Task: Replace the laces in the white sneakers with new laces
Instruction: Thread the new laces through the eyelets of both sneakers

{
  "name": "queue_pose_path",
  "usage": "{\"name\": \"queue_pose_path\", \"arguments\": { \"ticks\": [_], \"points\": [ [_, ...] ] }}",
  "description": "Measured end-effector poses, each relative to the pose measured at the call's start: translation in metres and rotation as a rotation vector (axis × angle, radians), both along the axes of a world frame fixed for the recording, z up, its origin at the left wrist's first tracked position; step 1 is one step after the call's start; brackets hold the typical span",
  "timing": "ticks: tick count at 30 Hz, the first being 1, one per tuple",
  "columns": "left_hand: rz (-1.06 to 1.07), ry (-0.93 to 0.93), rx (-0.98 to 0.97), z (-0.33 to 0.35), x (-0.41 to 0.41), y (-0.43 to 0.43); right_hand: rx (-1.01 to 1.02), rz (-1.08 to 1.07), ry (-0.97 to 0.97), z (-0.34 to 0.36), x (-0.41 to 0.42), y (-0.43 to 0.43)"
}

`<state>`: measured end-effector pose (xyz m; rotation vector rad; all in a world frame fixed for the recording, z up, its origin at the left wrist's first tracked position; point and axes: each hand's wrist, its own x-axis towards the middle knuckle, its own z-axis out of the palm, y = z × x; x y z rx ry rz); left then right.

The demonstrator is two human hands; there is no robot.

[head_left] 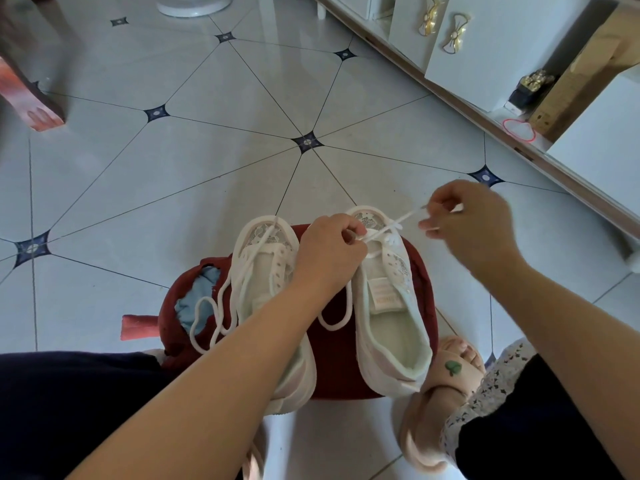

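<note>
The grip of the left hand [329, 245] and of the right hand [467, 220] pinches the lace [398, 225] at the sneaker [384, 306] toe. Open tiled floor [207, 150] lies beyond the stool [426, 271] edge.

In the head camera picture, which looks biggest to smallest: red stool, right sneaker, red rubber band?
1. red stool, largest.
2. right sneaker, next.
3. red rubber band, smallest, though it lies farther from the camera, which shrinks it.
</note>
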<state>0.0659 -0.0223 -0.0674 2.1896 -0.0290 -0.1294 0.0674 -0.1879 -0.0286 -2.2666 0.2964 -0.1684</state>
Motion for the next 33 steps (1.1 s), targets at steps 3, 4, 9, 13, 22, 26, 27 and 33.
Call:
{"name": "queue_pose_path", "arguments": {
  "ticks": [3, 4, 9, 13, 22, 26, 27, 33],
  "points": [
    [-0.007, 0.005, -0.009, 0.002, 0.0, -0.001, 0.341, -0.15, 0.033, 0.014, 0.0, -0.006],
    [-0.01, 0.012, -0.013, 0.002, 0.001, -0.002, 0.469, -0.181, 0.047, 0.016, 0.001, -0.005],
    [-0.005, 0.017, -0.02, 0.005, 0.0, -0.002, 1.017, -0.401, -0.053, 0.04, 0.013, -0.011],
    [-0.005, 0.037, -0.022, 0.005, 0.0, -0.002, 1.3, -0.496, -0.224, 0.051, 0.021, -0.03],
    [0.169, 0.163, -0.211, 0.005, 0.011, 0.001, 0.503, -0.164, 0.378, 0.003, 0.026, -0.013],
    [0.236, 0.248, -0.102, 0.0, 0.022, 0.002, 0.124, 0.003, 0.552, -0.018, 0.026, 0.006],
    [0.218, 0.284, -0.081, -0.002, 0.024, 0.001, 0.107, 0.018, 0.589, -0.021, 0.027, 0.008],
    [0.293, 0.327, -0.224, -0.005, 0.03, -0.003, 0.423, -0.044, 0.481, -0.017, 0.034, 0.01]
  ]
}}
